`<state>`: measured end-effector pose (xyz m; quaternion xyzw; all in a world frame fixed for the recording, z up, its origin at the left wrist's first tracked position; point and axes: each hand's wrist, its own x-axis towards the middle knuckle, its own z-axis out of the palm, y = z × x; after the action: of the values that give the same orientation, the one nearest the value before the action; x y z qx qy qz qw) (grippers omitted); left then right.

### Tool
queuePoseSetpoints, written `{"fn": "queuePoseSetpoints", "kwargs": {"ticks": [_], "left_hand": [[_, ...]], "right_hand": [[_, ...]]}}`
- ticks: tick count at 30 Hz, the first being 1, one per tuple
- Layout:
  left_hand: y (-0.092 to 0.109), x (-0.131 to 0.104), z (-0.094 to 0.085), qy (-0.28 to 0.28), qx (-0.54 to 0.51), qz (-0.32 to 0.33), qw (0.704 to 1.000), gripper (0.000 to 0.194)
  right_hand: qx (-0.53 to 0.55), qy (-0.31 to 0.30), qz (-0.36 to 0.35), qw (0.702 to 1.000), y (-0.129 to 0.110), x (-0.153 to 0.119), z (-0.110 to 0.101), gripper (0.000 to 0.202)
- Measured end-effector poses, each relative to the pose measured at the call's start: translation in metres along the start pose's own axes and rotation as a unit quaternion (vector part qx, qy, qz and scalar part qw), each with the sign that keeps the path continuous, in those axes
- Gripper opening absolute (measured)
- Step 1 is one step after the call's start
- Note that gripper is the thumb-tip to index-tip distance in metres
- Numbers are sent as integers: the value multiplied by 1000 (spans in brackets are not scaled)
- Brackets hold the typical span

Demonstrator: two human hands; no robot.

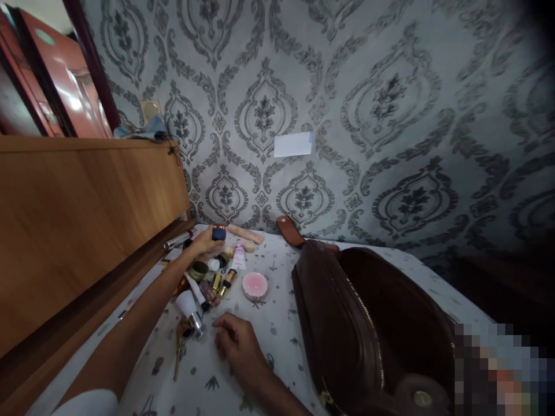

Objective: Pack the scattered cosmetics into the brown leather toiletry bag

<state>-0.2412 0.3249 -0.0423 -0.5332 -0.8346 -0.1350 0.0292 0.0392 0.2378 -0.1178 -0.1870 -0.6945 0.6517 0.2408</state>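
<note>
At the far end of the cosmetics pile, my left hand [207,240] is closed on a small dark blue item [219,233]. My right hand [236,346] hovers over or rests on the patterned sheet, its fingers curled, nearest a white tube with a silver cap [189,309]; what it holds, if anything, is hidden. A round pink container [255,286] lies beyond it. Between the hands are gold tubes [228,281], a pink-and-white tube [239,257] and a dark green jar [199,270]. A large brown bag [338,323] lies unzipped on the right.
A wooden headboard [87,214] runs along the left, with blue cloth [145,128] on top. Patterned wallpaper [264,115] rises behind the sheet. A brown strap [290,231] sticks out near the wall. A beige tube [245,233] lies at the back.
</note>
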Motion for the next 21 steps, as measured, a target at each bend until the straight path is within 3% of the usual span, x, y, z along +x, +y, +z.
{"fn": "queuePoseSetpoints", "kwargs": {"ticks": [5,11,21], "left_hand": [[-12,10,5,27,-17,-38,999,33],[-38,24,-2,42,18,-123,991,31],[-21,51,10,7,68,-60,996,37]], "right_hand": [[-2,1,-3,1000,0,1,1,22],[-2,-1,0,1000,2,1,0,22],[-40,7,8,999,1,-1,-2,23]]}}
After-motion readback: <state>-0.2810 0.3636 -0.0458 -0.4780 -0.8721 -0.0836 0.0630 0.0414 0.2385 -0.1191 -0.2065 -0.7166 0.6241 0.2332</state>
